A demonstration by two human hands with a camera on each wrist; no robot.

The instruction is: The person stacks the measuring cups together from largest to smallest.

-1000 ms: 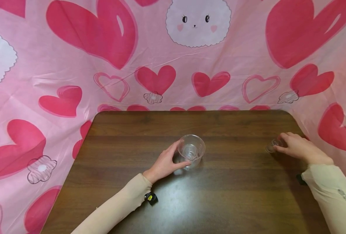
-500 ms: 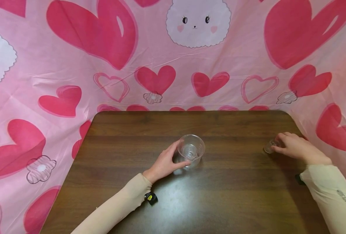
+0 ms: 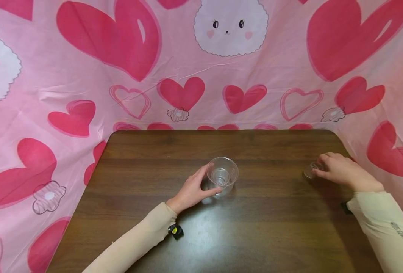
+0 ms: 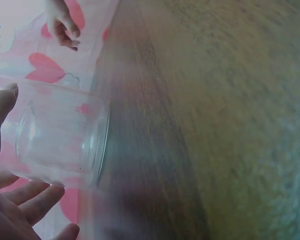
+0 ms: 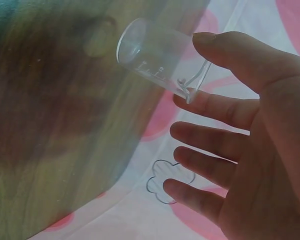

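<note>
Near the middle of the table, my left hand point(image 3: 189, 192) grips a large clear beaker point(image 3: 234, 177) from its left side, thumb in front and fingers behind. Inside it sits a smaller clear vessel point(image 3: 220, 175), whose outline also shows through the wall in the left wrist view. Over at the right, my right hand point(image 3: 345, 173) pinches a small clear beaker point(image 5: 157, 55) between thumb and index finger near its spouted rim. Faint measuring marks run along its side. Its base is tilted toward the left, above the table, while the other fingers spread out beside it.
A dark brown wooden table point(image 3: 256, 227) with rounded far corners carries everything. Pink cloth point(image 3: 194, 68) printed with hearts hangs behind it and on both sides. The right hand is close to the table's right edge.
My right hand has drifted a little to the left, carrying the small beaker with it. The left hand and the large beaker have stayed where they were.
</note>
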